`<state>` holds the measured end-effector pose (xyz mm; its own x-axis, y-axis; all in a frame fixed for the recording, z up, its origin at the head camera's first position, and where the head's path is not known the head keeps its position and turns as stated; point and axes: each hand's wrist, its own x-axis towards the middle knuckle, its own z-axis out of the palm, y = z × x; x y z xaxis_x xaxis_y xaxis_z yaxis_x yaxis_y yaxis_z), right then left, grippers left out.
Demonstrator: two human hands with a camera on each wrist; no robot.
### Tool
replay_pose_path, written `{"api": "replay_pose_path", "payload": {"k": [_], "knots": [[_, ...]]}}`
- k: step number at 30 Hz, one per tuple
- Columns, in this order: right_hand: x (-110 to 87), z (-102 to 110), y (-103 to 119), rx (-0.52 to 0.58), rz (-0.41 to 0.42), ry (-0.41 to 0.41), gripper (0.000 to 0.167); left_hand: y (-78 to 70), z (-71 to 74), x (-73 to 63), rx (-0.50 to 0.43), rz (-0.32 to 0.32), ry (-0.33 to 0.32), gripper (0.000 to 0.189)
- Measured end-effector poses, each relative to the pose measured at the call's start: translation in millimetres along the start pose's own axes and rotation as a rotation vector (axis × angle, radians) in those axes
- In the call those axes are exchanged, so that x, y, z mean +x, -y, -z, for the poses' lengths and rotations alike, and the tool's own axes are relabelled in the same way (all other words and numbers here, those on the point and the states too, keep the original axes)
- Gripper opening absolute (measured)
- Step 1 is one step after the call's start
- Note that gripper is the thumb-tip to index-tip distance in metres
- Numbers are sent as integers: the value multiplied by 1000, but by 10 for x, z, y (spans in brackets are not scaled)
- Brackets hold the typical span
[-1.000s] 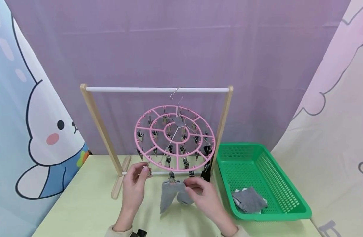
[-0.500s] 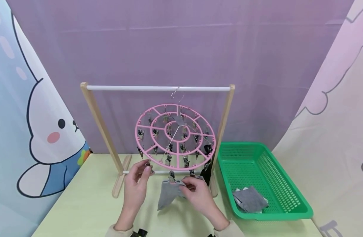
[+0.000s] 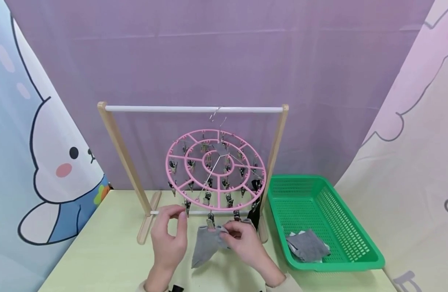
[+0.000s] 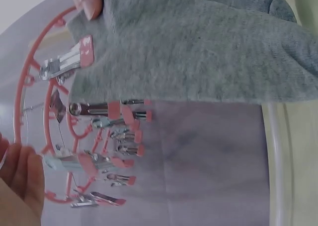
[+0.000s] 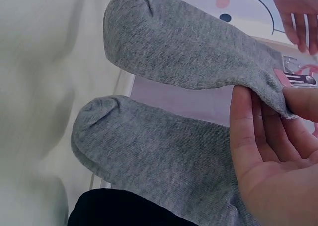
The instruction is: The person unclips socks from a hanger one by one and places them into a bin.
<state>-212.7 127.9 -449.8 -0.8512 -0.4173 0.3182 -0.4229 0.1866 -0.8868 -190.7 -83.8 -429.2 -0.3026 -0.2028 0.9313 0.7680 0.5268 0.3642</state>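
A grey sock (image 3: 205, 245) hangs by one side of its cuff from a metal clip (image 3: 211, 221) at the near edge of the pink round hanger (image 3: 219, 190). My right hand (image 3: 246, 245) pinches the free side of that cuff between thumb and fingers. In the right wrist view, a second grey sock (image 5: 154, 149) hangs beside the held one (image 5: 194, 47). To the left, my left hand (image 3: 170, 237) holds nothing, its thumb and forefinger apart. A bare clip (image 3: 187, 207) dangles right by its fingertips. Pink pads (image 4: 86, 51) tip the clip on the cuff in the left wrist view.
The hanger hooks over the white bar (image 3: 165, 109) of a wooden-legged rack (image 3: 125, 158). Something black (image 3: 254, 215) hangs at its right side. A green basket (image 3: 355, 227) on the right holds folded grey cloth (image 3: 308, 245). Several bare clips hang around the rings.
My left hand has let go of the clip it pinched, and its fingers have spread. My right hand has shifted slightly left along the sock's cuff, still pinching it.
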Motion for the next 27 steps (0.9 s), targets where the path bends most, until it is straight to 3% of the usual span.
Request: {"api": "replay_pose_path", "payload": {"k": [3,6,13,17,21,27], "knots": [[0,0,7,3,7,2,9,-23,-57,-17,-71,-68,72,12],[5,-4,18,6,16,4,9,-60,-96,-37,-109,-54,159,19],[4,-8,62,48,15,36,12,-106,-108,-79,-104,204,400,30],[3,2,74,69,34,55,13,-98,-132,-85,-160,349,513,24],[-5,0,85,78,38,70,14,-74,-145,-94,-288,497,560,17],[-23,-13,97,96,28,68,13,-35,-139,-97,-431,657,538,21]]}}
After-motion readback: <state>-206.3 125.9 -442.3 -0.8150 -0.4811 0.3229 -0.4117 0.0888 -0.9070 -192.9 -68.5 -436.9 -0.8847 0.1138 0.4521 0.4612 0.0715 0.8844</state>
